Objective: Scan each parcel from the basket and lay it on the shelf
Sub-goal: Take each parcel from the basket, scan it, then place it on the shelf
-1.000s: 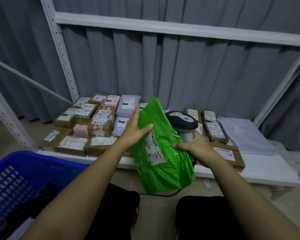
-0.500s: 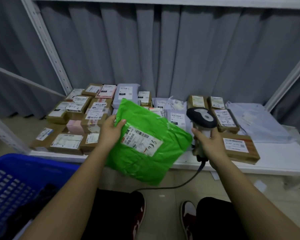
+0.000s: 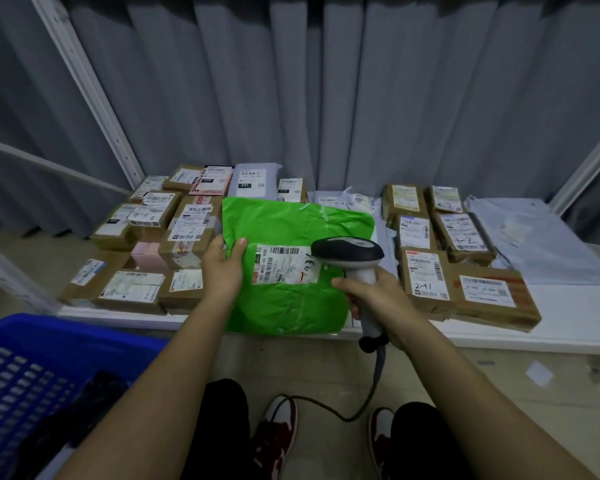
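Grey curtain backs the shelf, where the green parcel now lies flatter, label up, long axis running away from me. My left hand pinches its left edge; my right hand has brought the scanner, fingers wrapped round it, over the label.

Counting what is showing, kind by kind

One green plastic mailer bag, one grey-and-black handheld barcode scanner and one blue slotted plastic basket are showing; roughly fifteen brown cardboard boxes and one pale pink box are lying on one white shelf.

Left hand grips the green parcel label-up over the shelf; right hand holds the scanner above its label.
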`<action>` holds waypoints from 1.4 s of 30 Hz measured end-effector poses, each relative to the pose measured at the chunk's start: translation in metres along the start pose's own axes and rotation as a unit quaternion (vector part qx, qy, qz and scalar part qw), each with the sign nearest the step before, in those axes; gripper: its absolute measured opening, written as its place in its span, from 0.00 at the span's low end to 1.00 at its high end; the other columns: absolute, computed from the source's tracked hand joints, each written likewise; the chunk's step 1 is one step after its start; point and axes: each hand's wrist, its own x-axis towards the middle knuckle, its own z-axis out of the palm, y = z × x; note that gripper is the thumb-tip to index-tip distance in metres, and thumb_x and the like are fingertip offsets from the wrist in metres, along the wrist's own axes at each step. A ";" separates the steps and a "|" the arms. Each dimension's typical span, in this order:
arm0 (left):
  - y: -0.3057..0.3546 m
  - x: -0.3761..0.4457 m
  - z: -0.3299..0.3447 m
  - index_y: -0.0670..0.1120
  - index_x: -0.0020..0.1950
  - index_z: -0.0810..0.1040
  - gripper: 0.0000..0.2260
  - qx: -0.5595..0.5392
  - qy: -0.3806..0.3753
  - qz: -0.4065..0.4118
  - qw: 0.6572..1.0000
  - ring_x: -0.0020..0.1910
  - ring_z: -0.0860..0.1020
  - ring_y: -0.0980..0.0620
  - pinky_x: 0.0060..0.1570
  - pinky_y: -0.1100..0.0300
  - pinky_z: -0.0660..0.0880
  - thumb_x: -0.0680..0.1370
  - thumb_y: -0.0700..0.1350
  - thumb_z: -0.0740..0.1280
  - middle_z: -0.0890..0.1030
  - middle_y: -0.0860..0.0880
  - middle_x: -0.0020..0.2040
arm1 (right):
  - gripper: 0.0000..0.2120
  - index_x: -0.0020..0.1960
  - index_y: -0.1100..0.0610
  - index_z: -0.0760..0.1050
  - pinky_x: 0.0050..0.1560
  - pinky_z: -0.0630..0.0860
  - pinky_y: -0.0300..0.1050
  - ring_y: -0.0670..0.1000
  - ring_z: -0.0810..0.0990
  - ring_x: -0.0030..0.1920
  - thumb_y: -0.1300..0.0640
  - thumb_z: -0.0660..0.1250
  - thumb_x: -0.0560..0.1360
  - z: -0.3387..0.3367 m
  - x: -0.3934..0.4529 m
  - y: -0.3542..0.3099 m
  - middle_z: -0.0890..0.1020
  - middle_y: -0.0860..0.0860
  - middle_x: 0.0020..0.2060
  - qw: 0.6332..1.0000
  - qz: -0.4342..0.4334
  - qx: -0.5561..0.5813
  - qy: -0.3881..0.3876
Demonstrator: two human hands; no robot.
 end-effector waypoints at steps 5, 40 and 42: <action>0.002 -0.001 0.002 0.43 0.57 0.77 0.08 -0.031 0.017 -0.024 0.999 0.47 0.80 0.50 0.44 0.59 0.75 0.80 0.42 0.63 0.81 0.47 0.51 | 0.14 0.40 0.59 0.70 0.27 0.70 0.42 0.48 0.70 0.24 0.59 0.76 0.71 0.007 -0.014 -0.005 0.71 0.53 0.25 1.000 -0.009 -0.001 -0.011; 0.105 -0.092 0.069 0.46 0.50 0.75 0.02 -0.086 -0.071 0.101 0.989 0.43 0.78 0.56 0.43 0.63 0.74 0.80 0.41 0.64 0.81 0.50 0.46 | 0.04 0.51 0.60 0.74 0.26 0.70 0.38 0.47 0.72 0.25 0.64 0.66 0.77 -0.090 -0.093 -0.019 0.75 0.54 0.29 0.943 -0.101 0.224 0.224; 0.124 -0.103 0.093 0.47 0.51 0.75 0.02 -0.112 -0.093 0.084 0.986 0.45 0.79 0.53 0.46 0.60 0.76 0.80 0.41 0.64 0.81 0.49 0.48 | 0.05 0.52 0.60 0.74 0.28 0.70 0.40 0.48 0.72 0.26 0.64 0.67 0.76 -0.112 -0.105 -0.022 0.75 0.53 0.30 0.933 -0.111 0.231 0.254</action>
